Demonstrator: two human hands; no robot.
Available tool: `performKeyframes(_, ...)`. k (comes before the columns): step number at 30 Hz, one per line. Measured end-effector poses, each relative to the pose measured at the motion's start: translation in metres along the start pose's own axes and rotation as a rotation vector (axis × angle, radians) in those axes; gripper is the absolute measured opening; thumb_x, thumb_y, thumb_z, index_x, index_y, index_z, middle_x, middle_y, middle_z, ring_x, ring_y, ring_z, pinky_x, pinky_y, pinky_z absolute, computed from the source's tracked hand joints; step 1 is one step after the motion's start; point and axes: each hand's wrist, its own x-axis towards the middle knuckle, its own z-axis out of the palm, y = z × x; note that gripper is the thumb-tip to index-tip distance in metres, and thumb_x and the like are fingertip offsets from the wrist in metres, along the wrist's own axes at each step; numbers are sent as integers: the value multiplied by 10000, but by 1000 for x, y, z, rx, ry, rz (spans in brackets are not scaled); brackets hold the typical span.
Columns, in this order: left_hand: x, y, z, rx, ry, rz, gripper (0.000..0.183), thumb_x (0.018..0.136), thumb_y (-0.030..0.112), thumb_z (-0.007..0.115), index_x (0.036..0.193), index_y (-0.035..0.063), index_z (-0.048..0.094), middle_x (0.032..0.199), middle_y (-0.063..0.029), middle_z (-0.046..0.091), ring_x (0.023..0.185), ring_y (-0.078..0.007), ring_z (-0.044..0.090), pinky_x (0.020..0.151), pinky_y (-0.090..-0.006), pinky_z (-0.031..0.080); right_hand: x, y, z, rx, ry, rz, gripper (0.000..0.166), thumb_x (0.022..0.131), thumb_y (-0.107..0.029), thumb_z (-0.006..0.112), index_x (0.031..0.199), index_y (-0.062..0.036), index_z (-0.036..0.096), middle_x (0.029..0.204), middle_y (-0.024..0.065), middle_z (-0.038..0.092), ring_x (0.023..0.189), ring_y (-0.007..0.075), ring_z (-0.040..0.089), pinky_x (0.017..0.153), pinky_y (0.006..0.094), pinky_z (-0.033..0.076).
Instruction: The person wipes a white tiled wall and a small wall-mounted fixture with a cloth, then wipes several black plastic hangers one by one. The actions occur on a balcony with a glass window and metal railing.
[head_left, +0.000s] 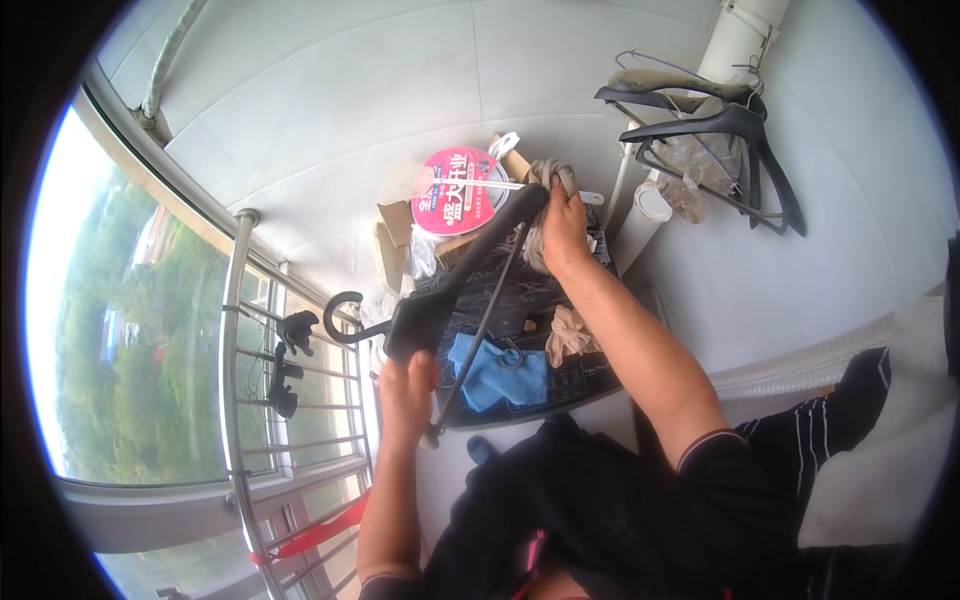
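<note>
My left hand (407, 386) grips a black plastic clothes hanger (480, 255) near its middle, by the hook. My right hand (564, 225) is closed around a bunched greyish-beige cloth (551, 174) at the hanger's upper end; the fingers are partly hidden by the cloth. Below the hanger, a blue cloth (506, 375) lies on a black glossy surface (465, 281) with printed markings at its front edge. A crumpled light-pink cloth (571, 336) lies to its right, under my right forearm.
A pink round hand fan (457, 191) with printed writing rests among cardboard and plastic bags against the tiled wall. Several hangers (739, 127) hang from a white pipe (742, 37) at upper right. Metal window rails (238, 360) with black clips (283, 375) and a red strip (315, 534) stand at left.
</note>
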Motion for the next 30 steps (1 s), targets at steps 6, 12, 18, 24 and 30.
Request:
performKeyframes(6,2,0,-3,-70,33,27,272,1096,238,496,1046,-4,609,709,-33,590,624,-119,544,571,-289,433,0,-14,-10,46,-26,4,402,1120,-309,420,1281,4,613,1166,104,666,1075,187,634,951,326,499)
performKeyframes(12,-1,-10,-9,-87,16,32,260,1091,223,505,1059,-10,615,715,-26,587,623,-109,536,568,-279,424,-17,-67,-14,-394,-439,-297,440,1080,-378,504,1244,8,634,1166,141,703,1052,284,672,960,421,518)
performKeyframes(18,-2,10,-1,-86,35,66,298,1090,265,509,1068,-12,617,714,-26,590,619,-106,538,559,-269,414,-12,-40,15,-771,-356,-450,324,1015,-206,607,1245,22,617,1164,275,667,1117,395,653,944,459,497)
performKeyframes(24,0,12,-14,-155,112,175,380,1106,328,482,1090,-22,628,690,-14,560,589,-89,494,537,-257,383,19,-7,-15,-456,-208,-129,366,1083,-290,510,1232,9,659,957,118,722,832,218,693,775,379,556)
performKeyframes(30,7,19,-6,-165,149,60,340,1102,281,479,1104,-24,630,681,-2,547,606,-82,493,548,-255,377,-24,-34,11,149,-307,7,387,1100,-308,525,1310,2,622,1154,68,719,1025,153,691,923,309,554)
